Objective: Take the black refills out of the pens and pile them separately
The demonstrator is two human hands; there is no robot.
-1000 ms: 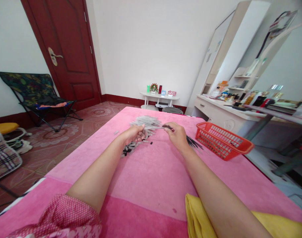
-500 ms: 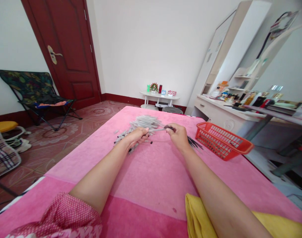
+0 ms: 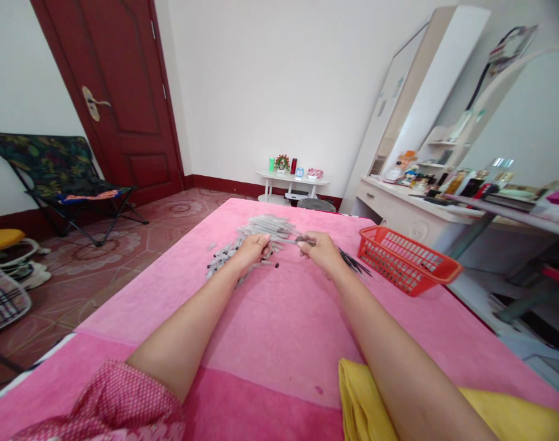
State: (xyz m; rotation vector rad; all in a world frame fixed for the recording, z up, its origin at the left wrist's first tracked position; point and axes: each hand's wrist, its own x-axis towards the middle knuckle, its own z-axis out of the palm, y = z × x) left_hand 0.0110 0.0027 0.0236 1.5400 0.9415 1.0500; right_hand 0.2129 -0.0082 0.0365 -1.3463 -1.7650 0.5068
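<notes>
A pile of several grey pen barrels [image 3: 265,226] lies on the pink bed cover [image 3: 279,318]. My left hand [image 3: 254,248] is closed around a bundle of grey barrels that sticks out to its left. My right hand [image 3: 316,247] pinches a thin dark piece, and a grey barrel [image 3: 286,241] spans the gap between the two hands. A bunch of thin black refills [image 3: 352,262] lies just right of my right hand. A small black bit [image 3: 276,265] sits on the cover below my hands.
A red plastic basket [image 3: 405,260] stands on the cover to the right. A dressing table [image 3: 412,211] with bottles is beyond it. A folding chair [image 3: 63,177] and a red door [image 3: 118,98] are at the left, a small white table [image 3: 292,179] at the back.
My left hand rose from the dark pieces on the cover with a bundle of grey barrels and met my right hand. The view shifted slightly.
</notes>
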